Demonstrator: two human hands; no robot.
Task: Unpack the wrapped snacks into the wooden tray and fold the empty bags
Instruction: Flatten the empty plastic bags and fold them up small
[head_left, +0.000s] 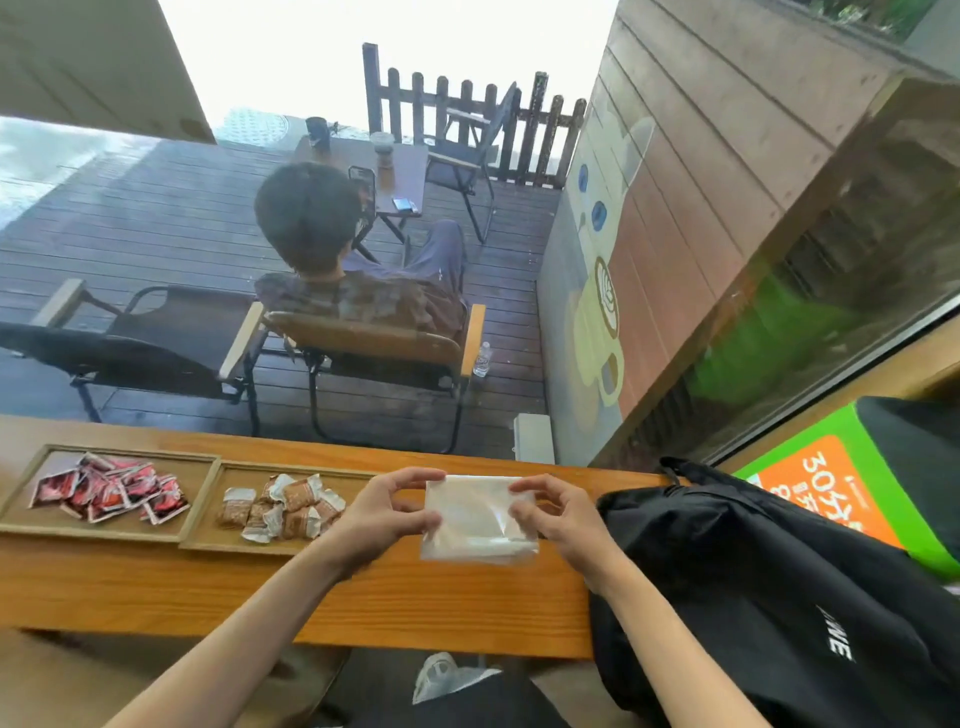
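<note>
Counter (156, 587), bag (475, 519) pinched between both hands

The bag (478, 519) between my hands is clear and colourless, with a milky sheen where it doubles over. At nine o'clock from it, the brown-and-white wrapped snacks (283, 506) lie in a pale wooden tray (200, 543); further toward nine, a second tray (111, 532) of the same wood carries red wrappers (111, 493) edged in white. The counter (415, 608) under them is warm orange-brown with streaky grain. At three o'clock sits my black backpack (769, 587) with white lettering, and beyond it a green-and-orange sign (836, 488).
</note>
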